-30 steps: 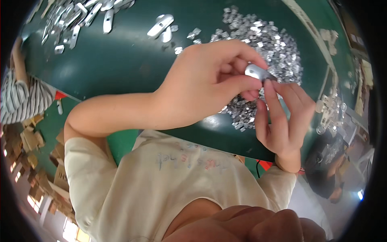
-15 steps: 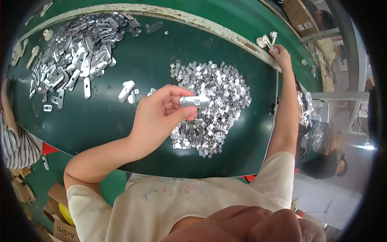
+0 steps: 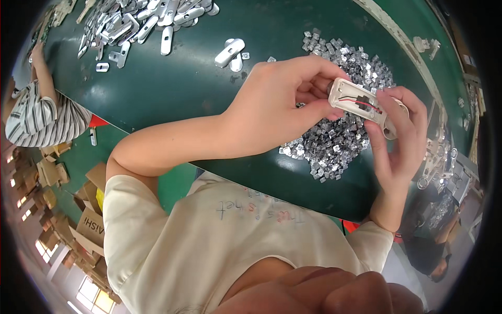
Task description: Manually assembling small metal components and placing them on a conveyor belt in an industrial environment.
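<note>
Over a heap of small shiny metal pieces [image 3: 334, 138], both my hands hold one white plastic housing [image 3: 341, 93]. Its hollow side faces up, with red and black wires and a small black part inside. My left hand [image 3: 285, 102] is closed on the housing's left end, thumb on the near edge. My right hand [image 3: 405, 138] pinches its right end, where a rounded white part shows between and behind the fingers. The silver cover plate seen earlier in my left hand is out of sight; I cannot tell whether it lies under the housing.
Loose silver cover plates [image 3: 230, 53] lie beyond my left forearm, and a large pile of such plates [image 3: 151, 21] is at the far left. A pale raised strip [image 3: 402, 36] borders the table. Another person [image 3: 42, 110] sits at the left, and cardboard boxes [image 3: 89, 227] stand below.
My right hand has come back from beyond the pale strip, bringing the white housing to my left hand. The whole view has turned, shifting the piles. The silver plate no longer shows.
</note>
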A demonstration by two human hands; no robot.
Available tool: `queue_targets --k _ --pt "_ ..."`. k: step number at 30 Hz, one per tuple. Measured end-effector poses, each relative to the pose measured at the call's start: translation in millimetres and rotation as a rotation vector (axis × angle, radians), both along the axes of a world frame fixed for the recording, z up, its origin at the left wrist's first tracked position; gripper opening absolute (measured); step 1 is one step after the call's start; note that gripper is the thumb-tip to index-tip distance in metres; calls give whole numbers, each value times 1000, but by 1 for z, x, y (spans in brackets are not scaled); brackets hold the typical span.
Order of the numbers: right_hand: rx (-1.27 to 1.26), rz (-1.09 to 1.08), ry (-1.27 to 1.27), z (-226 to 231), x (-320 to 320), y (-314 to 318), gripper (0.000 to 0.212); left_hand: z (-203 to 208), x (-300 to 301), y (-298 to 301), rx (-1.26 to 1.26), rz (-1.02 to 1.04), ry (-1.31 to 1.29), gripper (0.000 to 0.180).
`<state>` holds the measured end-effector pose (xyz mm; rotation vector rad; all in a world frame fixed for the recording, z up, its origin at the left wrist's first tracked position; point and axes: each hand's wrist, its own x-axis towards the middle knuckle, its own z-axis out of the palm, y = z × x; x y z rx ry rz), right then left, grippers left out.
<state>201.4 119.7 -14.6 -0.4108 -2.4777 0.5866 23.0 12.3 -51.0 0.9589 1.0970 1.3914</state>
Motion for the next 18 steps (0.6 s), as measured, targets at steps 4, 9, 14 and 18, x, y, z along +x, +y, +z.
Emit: queue_targets --k 4,9,14,18 --pt "71 13 -21 0 2 -6 36 4 1 -5 -19 -47 -5 33" --pt "61 -4 -45 2 3 -10 36 2 4 -7 -7 17 -26 29" --pt "20 3 -62 2 2 -11 36 -1 9 -6 85 124 40 25" --pt "-158 -14 -32 -5 -5 -14 32 -5 8 -6 -12 103 126 20"
